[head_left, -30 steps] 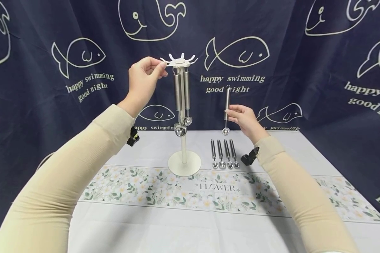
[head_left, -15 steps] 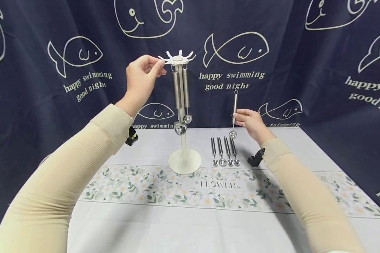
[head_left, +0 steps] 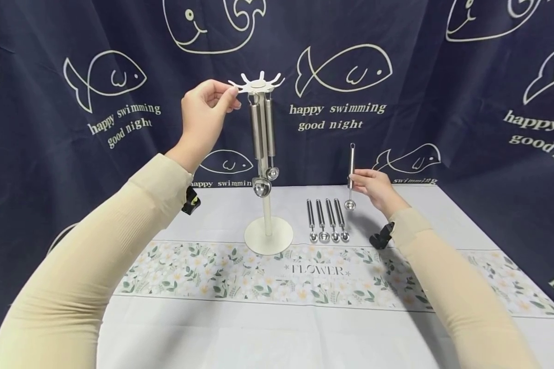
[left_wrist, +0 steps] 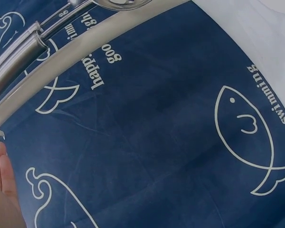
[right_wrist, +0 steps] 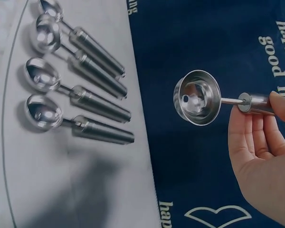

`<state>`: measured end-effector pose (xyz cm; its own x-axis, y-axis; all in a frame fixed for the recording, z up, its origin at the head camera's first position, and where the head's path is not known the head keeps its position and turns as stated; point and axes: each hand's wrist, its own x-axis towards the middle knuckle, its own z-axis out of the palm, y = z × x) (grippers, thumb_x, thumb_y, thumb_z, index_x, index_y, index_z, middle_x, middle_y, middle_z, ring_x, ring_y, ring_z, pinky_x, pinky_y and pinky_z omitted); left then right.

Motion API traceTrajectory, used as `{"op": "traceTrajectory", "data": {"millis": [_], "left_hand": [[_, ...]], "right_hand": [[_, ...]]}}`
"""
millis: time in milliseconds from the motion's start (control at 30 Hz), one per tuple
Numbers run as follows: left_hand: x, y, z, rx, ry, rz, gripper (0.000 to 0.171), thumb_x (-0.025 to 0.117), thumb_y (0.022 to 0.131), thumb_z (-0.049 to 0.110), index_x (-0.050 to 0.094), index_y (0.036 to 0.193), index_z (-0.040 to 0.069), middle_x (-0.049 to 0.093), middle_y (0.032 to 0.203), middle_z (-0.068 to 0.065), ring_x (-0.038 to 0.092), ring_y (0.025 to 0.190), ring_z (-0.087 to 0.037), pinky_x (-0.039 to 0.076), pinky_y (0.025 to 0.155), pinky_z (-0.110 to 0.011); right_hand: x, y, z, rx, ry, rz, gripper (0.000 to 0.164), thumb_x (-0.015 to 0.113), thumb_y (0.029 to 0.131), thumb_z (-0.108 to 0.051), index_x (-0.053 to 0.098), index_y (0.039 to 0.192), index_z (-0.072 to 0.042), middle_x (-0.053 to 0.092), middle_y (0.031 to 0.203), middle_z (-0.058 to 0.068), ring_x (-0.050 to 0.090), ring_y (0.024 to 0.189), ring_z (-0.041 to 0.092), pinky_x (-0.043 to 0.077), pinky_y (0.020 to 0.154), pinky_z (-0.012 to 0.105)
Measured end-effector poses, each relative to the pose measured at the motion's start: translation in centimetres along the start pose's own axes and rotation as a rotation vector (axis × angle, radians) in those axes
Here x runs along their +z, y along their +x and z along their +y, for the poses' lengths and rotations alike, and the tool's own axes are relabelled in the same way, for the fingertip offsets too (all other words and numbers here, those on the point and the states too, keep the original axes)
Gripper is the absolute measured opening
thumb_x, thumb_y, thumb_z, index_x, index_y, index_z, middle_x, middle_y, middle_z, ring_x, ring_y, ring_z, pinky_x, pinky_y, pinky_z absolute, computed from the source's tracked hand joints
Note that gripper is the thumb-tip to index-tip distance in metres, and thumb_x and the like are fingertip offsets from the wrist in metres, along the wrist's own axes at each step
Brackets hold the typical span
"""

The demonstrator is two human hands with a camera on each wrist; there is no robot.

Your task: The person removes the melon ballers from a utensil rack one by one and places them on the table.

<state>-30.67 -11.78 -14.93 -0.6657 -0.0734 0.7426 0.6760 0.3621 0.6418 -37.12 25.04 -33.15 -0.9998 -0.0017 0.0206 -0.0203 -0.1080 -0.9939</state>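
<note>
A dark blue curtain printed with pale fish and lettering hangs behind the worktop, which is covered in white with a band of flowers running across it. A white rack stands upright on its round base, with spokes fanning out at the top. From these hang a big spoon and a smaller spoon, bowls down, beside the pole.

Over on the person's left, the left hand has its grip closed on the tip of one spoke, thumb against fingers. The right hand grips a metal spoon by its handle, holding it upright with the ring end up and the bowl at the bottom. That held one is right of four more spoons, which lie side by side on the worktop, bowls toward the person.
</note>
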Motion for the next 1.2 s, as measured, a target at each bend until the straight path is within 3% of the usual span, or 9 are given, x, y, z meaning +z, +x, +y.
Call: {"op": "traceTrajectory", "data": {"millis": [267, 400, 600, 833, 1200], "left_hand": [[-0.3, -0.2, -0.1, 0.004, 0.021, 0.008, 0.019, 0.068, 0.091, 0.02, 0.07, 0.095, 0.002, 0.069, 0.074, 0.006, 0.066, 0.071, -0.002, 0.054, 0.078, -0.019], [-0.2, -0.5, -0.2, 0.003, 0.027, 0.016, 0.019, 0.069, 0.091, 0.02, 0.071, 0.095, 0.002, 0.07, 0.073, 0.007, 0.066, 0.07, -0.002, 0.054, 0.077, -0.018], [0.0, -0.4, -0.1, 0.016, 0.027, 0.016, 0.019, 0.068, 0.091, 0.021, 0.071, 0.094, 0.002, 0.071, 0.075, 0.003, 0.066, 0.07, -0.002, 0.054, 0.077, -0.019], [0.0, -0.3, 0.0, 0.013, 0.023, 0.018, 0.019, 0.068, 0.092, 0.021, 0.07, 0.094, 0.002, 0.071, 0.075, 0.001, 0.066, 0.07, -0.002, 0.054, 0.077, -0.019], [0.1, -0.4, 0.1, 0.018, 0.011, 0.016, 0.019, 0.068, 0.092, 0.021, 0.07, 0.094, 0.002, 0.07, 0.074, 0.002, 0.066, 0.069, -0.004, 0.054, 0.076, -0.019]], "right_hand": [[-1.6, 0.4, 2.3, 0.012, 0.009, -0.066, 0.01, 0.07, 0.087, -0.005, 0.063, 0.088, -0.012, 0.07, 0.073, -0.007, 0.066, 0.067, 0.005, 0.057, 0.071, 0.019], [-1.6, 0.0, 2.9, 0.09, -0.085, -0.024, 0.009, 0.064, 0.09, -0.003, 0.06, 0.095, -0.009, 0.068, 0.072, -0.009, 0.066, 0.068, 0.003, 0.057, 0.074, 0.019], [-2.0, 0.0, 3.6, 0.178, -0.164, -0.043, 0.016, 0.058, 0.094, -0.001, 0.053, 0.108, 0.001, 0.066, 0.071, -0.008, 0.065, 0.067, 0.004, 0.058, 0.075, 0.023], [-2.8, 0.2, 4.9, 0.246, -0.229, -0.061, 0.011, 0.054, 0.094, 0.0, 0.055, 0.105, 0.003, 0.064, 0.068, -0.007, 0.064, 0.064, 0.002, 0.058, 0.074, 0.022], [-2.5, 0.0, 6.5, 0.303, -0.258, -0.001, 0.007, 0.058, 0.092, 0.0, 0.054, 0.098, 0.002, 0.062, 0.066, -0.006, 0.062, 0.06, 0.002, 0.058, 0.068, 0.02]]}}
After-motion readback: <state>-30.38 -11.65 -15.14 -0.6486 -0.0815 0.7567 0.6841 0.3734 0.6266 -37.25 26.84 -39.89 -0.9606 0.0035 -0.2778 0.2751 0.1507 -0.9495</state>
